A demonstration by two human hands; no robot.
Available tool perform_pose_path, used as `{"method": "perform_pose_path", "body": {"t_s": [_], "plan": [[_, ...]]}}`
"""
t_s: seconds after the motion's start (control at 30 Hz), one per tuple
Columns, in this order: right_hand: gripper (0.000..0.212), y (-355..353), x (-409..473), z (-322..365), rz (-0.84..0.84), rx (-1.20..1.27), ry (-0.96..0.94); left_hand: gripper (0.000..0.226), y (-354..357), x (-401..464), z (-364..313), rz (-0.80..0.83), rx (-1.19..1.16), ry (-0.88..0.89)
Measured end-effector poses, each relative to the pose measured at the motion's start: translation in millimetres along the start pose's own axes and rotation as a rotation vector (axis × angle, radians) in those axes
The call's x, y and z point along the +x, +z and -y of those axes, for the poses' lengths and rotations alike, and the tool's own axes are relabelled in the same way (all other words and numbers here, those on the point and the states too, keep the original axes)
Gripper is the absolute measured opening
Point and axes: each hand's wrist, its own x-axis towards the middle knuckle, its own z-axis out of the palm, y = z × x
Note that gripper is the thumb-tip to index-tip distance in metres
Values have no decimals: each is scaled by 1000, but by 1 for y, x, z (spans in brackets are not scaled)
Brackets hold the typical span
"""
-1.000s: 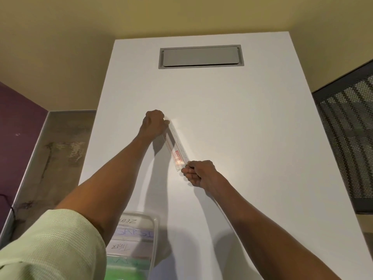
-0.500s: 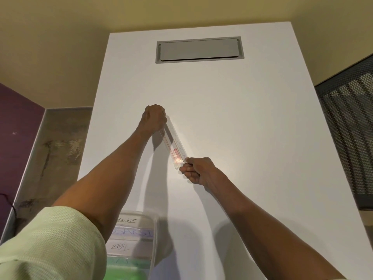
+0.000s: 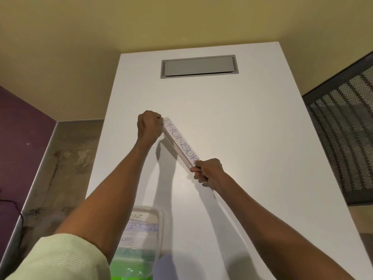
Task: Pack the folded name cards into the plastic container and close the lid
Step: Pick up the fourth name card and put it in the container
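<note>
At the middle of a white rectangular tabletop point(image 3: 252, 150), a long, narrow folded white paper name card point(image 3: 180, 144) lettered "PHUNSUK" in blue is held by both ends, its lettered face turned up toward the camera. The far end is pinched in the grip of the left hand point(image 3: 150, 126), whose fingers are curled round it; the near end is pinched in the grip of the right hand point(image 3: 209, 172), thumb and fingers closed on the card's edge. A thin stack of further cards appears to be pressed beneath the lettered one, though the count cannot be told. The two-ended hold is judged to keep the fold flat and the card level for carrying.

Near the body, partly hidden by the left forearm and its pale green sleeve point(image 3: 60, 257), a clear rounded plastic container point(image 3: 156, 229) stands open on the tabletop, well apart from the held card. Folded cards already lie inside it, white ones above a green one. No lid can be seen.

At the far end of the tabletop a grey metal cable hatch point(image 3: 198, 66) is set flush. Yellow walls, a purple panel at the left, a mottled grey floor and a black mesh chair back point(image 3: 343, 138) at the right surround it.
</note>
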Motion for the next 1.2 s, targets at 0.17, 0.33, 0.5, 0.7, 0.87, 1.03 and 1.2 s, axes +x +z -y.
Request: {"method": "perform_pose_path", "body": {"t_s": [0.17,0.33,0.5,0.7,0.87,1.03,1.2], "plan": [[21,-27,-32,-4,-129,-44,-149,24,-19,-35,-13,-75,-156,-43],[23,-58,-56,-14,-272,-74,-361,13,-30,-75,-27,-64,-416,-138],[24,-93,-74,-23,-357,-84,-477,16,-34,-111,-46,-47,-602,-250],[14,-133,-86,-29,-432,-137,-568,18,-27,-147,-55,59,-707,-260],[11,-159,-95,-35,-477,-198,-632,14,-11,-174,-56,55,-681,-246],[13,-178,-101,-43,-535,-231,-669,15,15,-197,-60,-1,-532,-158],[11,-194,-92,-54,-555,-269,-685,13,41,-216,-62,-15,-424,-172]]}}
